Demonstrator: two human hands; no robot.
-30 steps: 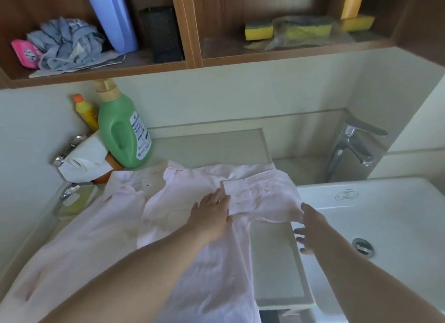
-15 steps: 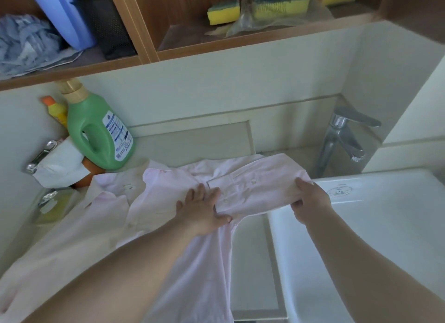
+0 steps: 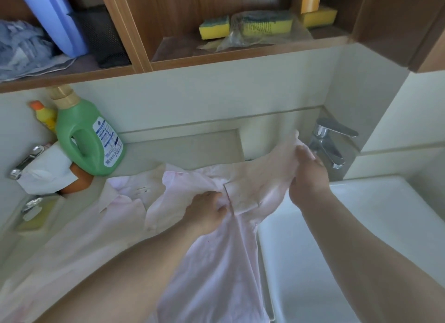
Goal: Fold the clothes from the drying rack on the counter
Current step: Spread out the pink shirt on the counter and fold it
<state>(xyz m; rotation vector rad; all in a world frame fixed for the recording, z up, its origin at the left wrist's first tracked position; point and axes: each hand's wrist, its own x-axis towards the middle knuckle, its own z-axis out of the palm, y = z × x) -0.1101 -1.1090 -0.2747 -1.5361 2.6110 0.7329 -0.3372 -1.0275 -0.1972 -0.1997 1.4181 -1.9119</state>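
Where shirt [image 3: 212, 262] spreads, green jug [image 3: 88, 139] behind.

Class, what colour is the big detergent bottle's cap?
Tan-gold, on the green plastic detergent bottle; head view.

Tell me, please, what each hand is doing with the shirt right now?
Left hand: closed, fingers gripping the pink shirt near its middle.
Right hand: closed, fingers holding the shirt's sleeve end lifted by the faucet.
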